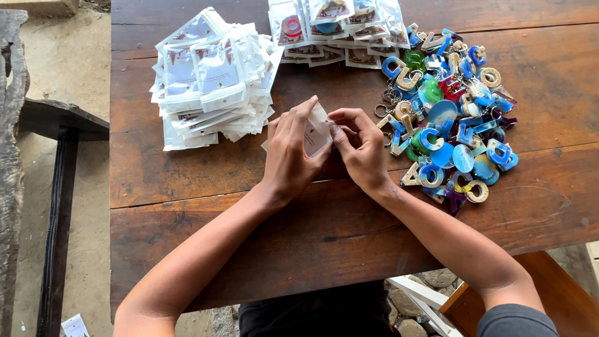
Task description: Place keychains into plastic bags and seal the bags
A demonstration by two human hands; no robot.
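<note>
Clear plastic, a small flat packet (317,131) with a white card inside, is being pinched at mid-frame between the left hand (292,153) and right hand (362,150), both closing fingers on it above the dark wooden bench (337,231). Empty packets (212,81) are piling at upper left; colourful resin letter keychains (446,118) are lying at right.

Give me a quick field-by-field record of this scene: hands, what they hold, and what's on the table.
Left hand: grips a small clear plastic pouch
Right hand: fingers pinch the same pouch's edge
Left of hands: pile of empty pouches
Far edge: pile of filled pouches
Right of hands: heap of colourful letter keychains
Surface: dark wooden table
</note>
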